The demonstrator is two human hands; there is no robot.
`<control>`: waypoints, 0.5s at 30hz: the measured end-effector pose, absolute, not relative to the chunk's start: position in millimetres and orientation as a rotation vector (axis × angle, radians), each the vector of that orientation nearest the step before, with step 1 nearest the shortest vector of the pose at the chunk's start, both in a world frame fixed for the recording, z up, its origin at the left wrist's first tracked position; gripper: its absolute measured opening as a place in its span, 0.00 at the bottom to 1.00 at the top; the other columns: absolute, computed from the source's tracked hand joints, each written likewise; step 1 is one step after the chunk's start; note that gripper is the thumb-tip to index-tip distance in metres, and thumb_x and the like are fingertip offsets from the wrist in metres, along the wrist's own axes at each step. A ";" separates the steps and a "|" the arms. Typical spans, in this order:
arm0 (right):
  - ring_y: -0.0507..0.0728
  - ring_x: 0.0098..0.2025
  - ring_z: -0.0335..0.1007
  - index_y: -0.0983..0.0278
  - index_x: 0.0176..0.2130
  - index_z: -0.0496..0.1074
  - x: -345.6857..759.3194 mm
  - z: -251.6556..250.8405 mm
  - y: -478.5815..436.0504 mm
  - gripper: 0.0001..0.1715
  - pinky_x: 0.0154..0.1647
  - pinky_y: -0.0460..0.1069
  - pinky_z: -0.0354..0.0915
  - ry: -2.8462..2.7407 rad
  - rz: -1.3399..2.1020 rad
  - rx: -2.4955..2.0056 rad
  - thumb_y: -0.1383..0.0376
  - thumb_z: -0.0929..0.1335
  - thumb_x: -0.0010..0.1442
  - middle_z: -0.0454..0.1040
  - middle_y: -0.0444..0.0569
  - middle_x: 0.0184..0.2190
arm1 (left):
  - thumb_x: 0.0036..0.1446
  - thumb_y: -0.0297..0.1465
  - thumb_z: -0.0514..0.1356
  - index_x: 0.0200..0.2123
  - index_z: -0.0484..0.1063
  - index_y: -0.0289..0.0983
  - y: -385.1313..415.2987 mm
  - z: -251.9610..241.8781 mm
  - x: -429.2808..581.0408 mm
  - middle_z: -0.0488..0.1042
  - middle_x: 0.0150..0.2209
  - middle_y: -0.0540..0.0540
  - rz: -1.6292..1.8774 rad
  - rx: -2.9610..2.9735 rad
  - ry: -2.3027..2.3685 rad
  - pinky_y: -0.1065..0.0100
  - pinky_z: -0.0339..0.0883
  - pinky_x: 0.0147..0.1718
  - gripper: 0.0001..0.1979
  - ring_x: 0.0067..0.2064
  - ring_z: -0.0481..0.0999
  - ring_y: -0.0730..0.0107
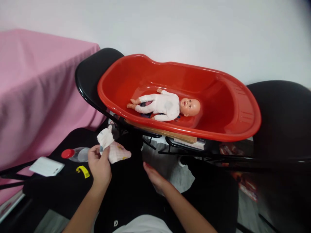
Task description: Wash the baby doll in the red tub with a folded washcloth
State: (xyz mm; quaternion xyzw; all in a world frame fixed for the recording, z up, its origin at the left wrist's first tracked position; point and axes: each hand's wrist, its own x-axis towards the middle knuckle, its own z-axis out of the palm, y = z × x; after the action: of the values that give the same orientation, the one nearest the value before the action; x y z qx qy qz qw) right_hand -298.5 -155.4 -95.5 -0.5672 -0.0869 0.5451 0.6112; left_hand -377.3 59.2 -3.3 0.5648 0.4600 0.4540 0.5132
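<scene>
My left hand (99, 165) is closed in a pinch on a small washcloth (119, 152), pale pink with yellow marks. Above the fingers a crumpled white part (105, 137) sticks up; whether it belongs to the same cloth I cannot tell. My right hand (154, 176) hangs over my lap, fingers stretched out and holding nothing. In front of both hands a baby doll (167, 104) in white lies on its back inside a red baby bathtub (225, 127), head to the right. Something dark and partly hidden lies beneath the doll.
By my left hand a clear bottle with a red cap (68, 153), a white flat device (47, 166) and a yellow strip (83, 171) lie on a black seat. Black chairs (279, 119) stand under and beside the tub. A pink cloth (48, 74) drapes a table at left.
</scene>
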 end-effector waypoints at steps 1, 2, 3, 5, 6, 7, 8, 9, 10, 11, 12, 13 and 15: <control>0.65 0.60 0.72 0.58 0.54 0.75 -291.6 -97.2 -161.7 0.33 0.61 0.62 0.68 -0.171 1.248 -1.294 0.38 0.66 0.66 0.77 0.52 0.56 | 0.48 0.40 0.68 0.43 0.66 0.39 58.2 -9.6 -375.6 0.70 0.37 0.52 1.065 1.382 1.102 0.67 0.66 0.39 0.22 0.38 0.71 0.70; 0.65 0.61 0.72 0.58 0.54 0.76 -283.6 -98.0 -169.9 0.36 0.62 0.62 0.67 -0.142 1.224 -1.285 0.35 0.66 0.64 0.78 0.53 0.57 | 0.49 0.40 0.67 0.44 0.66 0.39 57.5 -17.2 -373.9 0.70 0.38 0.51 1.038 1.414 1.098 0.67 0.66 0.39 0.22 0.38 0.71 0.70; 0.66 0.60 0.73 0.58 0.54 0.76 -274.8 -97.9 -180.5 0.38 0.62 0.63 0.66 -0.116 1.187 -1.292 0.34 0.66 0.62 0.78 0.55 0.57 | 0.49 0.40 0.67 0.44 0.66 0.39 57.3 -25.9 -372.5 0.70 0.38 0.51 1.003 1.457 1.092 0.67 0.65 0.39 0.22 0.38 0.71 0.69; 0.66 0.57 0.76 0.59 0.53 0.76 -257.2 -95.6 -209.2 0.39 0.61 0.64 0.67 -0.085 1.078 -1.399 0.34 0.70 0.57 0.78 0.58 0.56 | 0.51 0.41 0.66 0.44 0.67 0.39 59.2 -45.0 -370.6 0.70 0.38 0.51 0.902 1.572 1.087 0.67 0.64 0.39 0.20 0.37 0.70 0.69; 0.67 0.55 0.77 0.60 0.51 0.77 -249.0 -93.6 -227.7 0.39 0.61 0.65 0.67 -0.087 1.025 -1.486 0.34 0.71 0.56 0.79 0.58 0.54 | 0.52 0.41 0.66 0.44 0.68 0.39 61.5 -54.3 -370.4 0.70 0.38 0.51 0.855 1.628 1.090 0.67 0.64 0.40 0.20 0.37 0.70 0.69; 0.67 0.54 0.77 0.60 0.51 0.77 -241.6 -91.4 -248.9 0.39 0.60 0.65 0.68 -0.113 0.977 -1.576 0.34 0.71 0.56 0.80 0.59 0.53 | 0.53 0.41 0.65 0.44 0.68 0.38 64.6 -62.6 -370.7 0.70 0.38 0.50 0.824 1.665 1.094 0.67 0.64 0.40 0.19 0.38 0.70 0.69; 0.67 0.53 0.78 0.60 0.50 0.77 -235.0 -89.2 -272.4 0.38 0.61 0.64 0.68 -0.159 0.922 -1.670 0.34 0.70 0.57 0.80 0.59 0.52 | 0.53 0.42 0.65 0.45 0.69 0.38 68.3 -69.3 -371.3 0.71 0.39 0.50 0.816 1.681 1.098 0.66 0.64 0.41 0.19 0.39 0.70 0.68; 0.67 0.54 0.77 0.61 0.50 0.78 -229.5 -87.0 -297.5 0.36 0.62 0.63 0.67 -0.222 0.852 -1.776 0.36 0.68 0.60 0.81 0.58 0.51 | 0.53 0.42 0.64 0.45 0.68 0.38 72.2 -74.1 -372.2 0.71 0.40 0.49 0.823 1.686 1.108 0.66 0.64 0.42 0.20 0.39 0.70 0.67; 0.66 0.57 0.75 0.60 0.51 0.77 -225.4 -85.0 -323.1 0.32 0.63 0.63 0.66 -0.316 0.783 -1.922 0.39 0.67 0.63 0.79 0.57 0.53 | 0.53 0.43 0.64 0.46 0.68 0.38 75.7 -76.8 -373.1 0.71 0.40 0.49 0.831 1.691 1.124 0.65 0.64 0.42 0.21 0.39 0.70 0.67; 0.66 0.57 0.75 0.59 0.51 0.78 -222.9 -83.4 -347.9 0.29 0.63 0.63 0.65 -0.377 0.673 -2.096 0.42 0.67 0.65 0.79 0.56 0.53 | 0.53 0.43 0.64 0.46 0.68 0.38 78.6 -77.4 -374.0 0.71 0.40 0.49 0.825 1.703 1.145 0.65 0.64 0.42 0.21 0.39 0.70 0.67; 0.67 0.55 0.75 0.59 0.50 0.78 -222.4 -82.1 -370.5 0.28 0.63 0.64 0.65 -0.408 0.531 -2.258 0.43 0.65 0.66 0.80 0.56 0.52 | 0.54 0.44 0.63 0.47 0.68 0.38 80.4 -76.1 -374.5 0.71 0.40 0.49 0.800 1.730 1.170 0.65 0.63 0.41 0.22 0.38 0.69 0.67; 0.67 0.55 0.75 0.60 0.50 0.78 -224.1 -81.3 -389.5 0.27 0.64 0.65 0.64 -0.434 0.372 -2.374 0.45 0.63 0.68 0.80 0.57 0.51 | 0.54 0.44 0.62 0.47 0.68 0.38 81.0 -73.4 -374.6 0.71 0.39 0.49 0.767 1.769 1.197 0.65 0.63 0.40 0.21 0.36 0.68 0.67; 0.68 0.60 0.72 0.60 0.50 0.78 -233.9 -80.8 -413.9 0.25 0.69 0.69 0.55 -0.487 0.130 -2.534 0.48 0.62 0.70 0.80 0.55 0.52 | 0.55 0.43 0.61 0.47 0.68 0.38 78.9 -65.4 -373.5 0.70 0.38 0.49 0.711 1.867 1.238 0.64 0.62 0.38 0.20 0.34 0.67 0.66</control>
State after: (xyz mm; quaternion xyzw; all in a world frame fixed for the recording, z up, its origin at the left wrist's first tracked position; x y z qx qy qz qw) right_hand -233.9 -413.9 -80.8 -0.9429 -0.1813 0.0482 0.2752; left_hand -373.5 78.9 -65.4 0.7331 0.4861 0.2790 0.3853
